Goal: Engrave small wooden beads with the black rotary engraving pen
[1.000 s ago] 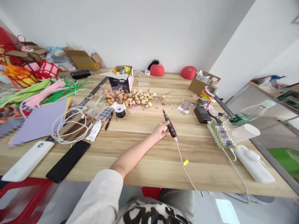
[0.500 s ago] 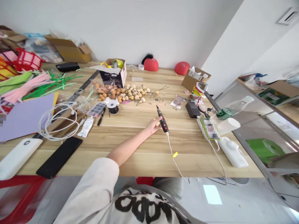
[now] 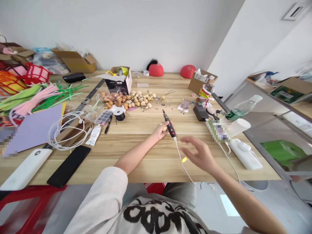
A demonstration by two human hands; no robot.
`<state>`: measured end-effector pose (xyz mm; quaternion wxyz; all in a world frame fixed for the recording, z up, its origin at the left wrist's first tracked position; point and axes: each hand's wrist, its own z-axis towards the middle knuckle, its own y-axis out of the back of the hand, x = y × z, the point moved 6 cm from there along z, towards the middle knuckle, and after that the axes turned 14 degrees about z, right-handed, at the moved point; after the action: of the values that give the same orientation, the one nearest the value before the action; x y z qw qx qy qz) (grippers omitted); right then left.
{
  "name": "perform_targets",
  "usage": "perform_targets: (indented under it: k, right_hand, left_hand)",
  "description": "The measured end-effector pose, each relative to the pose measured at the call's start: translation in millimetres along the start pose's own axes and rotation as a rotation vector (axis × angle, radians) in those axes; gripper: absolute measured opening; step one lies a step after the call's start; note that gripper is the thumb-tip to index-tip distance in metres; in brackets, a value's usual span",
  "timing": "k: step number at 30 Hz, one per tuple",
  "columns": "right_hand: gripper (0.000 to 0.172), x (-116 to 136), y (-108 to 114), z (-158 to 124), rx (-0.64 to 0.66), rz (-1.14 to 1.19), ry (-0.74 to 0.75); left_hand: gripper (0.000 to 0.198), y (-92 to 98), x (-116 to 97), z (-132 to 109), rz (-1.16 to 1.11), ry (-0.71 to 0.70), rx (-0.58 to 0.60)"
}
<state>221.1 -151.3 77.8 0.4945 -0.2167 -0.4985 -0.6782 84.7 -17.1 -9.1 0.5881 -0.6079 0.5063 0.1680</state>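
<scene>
My left hand [image 3: 161,131] is closed round a black, pen-shaped rotary tool [image 3: 170,126] with red buttons, its tip pointing away from me. A small pale round bead [image 3: 165,129] shows in the same hand, against the palm. From the tool's near end a white cable [image 3: 179,151] with a yellow tag [image 3: 184,159] runs down over the table edge. To the right of that cable, my right hand [image 3: 198,154] hangs above the table with its fingers apart, slightly blurred, holding nothing.
Beyond the hands lies a heap of brown and pale round beads [image 3: 138,99]. At left are a thread spool [image 3: 119,114], a coiled white cable [image 3: 67,130], a phone [image 3: 69,166] and a power bank [image 3: 26,169]. A bottle [image 3: 243,109] and a power strip [image 3: 246,154] are at right.
My right hand has come into view from the right, towards the tool. My left hand still holds the rotary tool in about the same place. The view has shifted slightly.
</scene>
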Motion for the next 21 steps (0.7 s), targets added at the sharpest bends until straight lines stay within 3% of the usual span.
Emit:
perform_targets:
  k: [4,6,8,11,12,14,17,19,21]
  right_hand:
    - [0.052,-62,-40,48,-0.173,0.425,-0.387]
    - [0.046,-84,-63,64,-0.233,0.705,-0.539]
    - [0.038,-91,-76,74,-0.232,0.813,-0.558]
    - [0.044,-94,-79,79,-0.253,0.953,-0.547]
    - [0.047,-95,-79,79,-0.254,1.009,-0.547]
    - [0.05,-97,-79,79,-0.24,1.125,-0.561]
    - [0.052,-102,-73,79,-0.24,1.234,-0.583]
    - [0.051,-108,-65,81,-0.258,1.297,-0.583]
    - [0.048,-114,-55,84,-0.274,1.354,-0.577]
  left_hand:
    - [0.03,3.1,-3,2,0.02,-0.066,-0.063]
    - [0.038,6.1,-7,4,0.049,-0.128,-0.09]
    - [0.041,8.0,-10,7,0.117,-0.194,-0.099]
    - [0.046,16.0,-16,5,0.291,-0.315,-0.259]
    - [0.051,14.4,-18,4,0.398,-0.353,-0.26]
    - [0.061,4.2,-23,-1,0.622,-0.453,-0.158]
    - [0.066,-10.6,-43,-19,1.044,-0.736,-0.08]
    - [0.08,-18.5,-49,-26,1.364,-0.786,0.002]
    - [0.088,-22.3,-53,-29,1.543,-0.795,0.051]
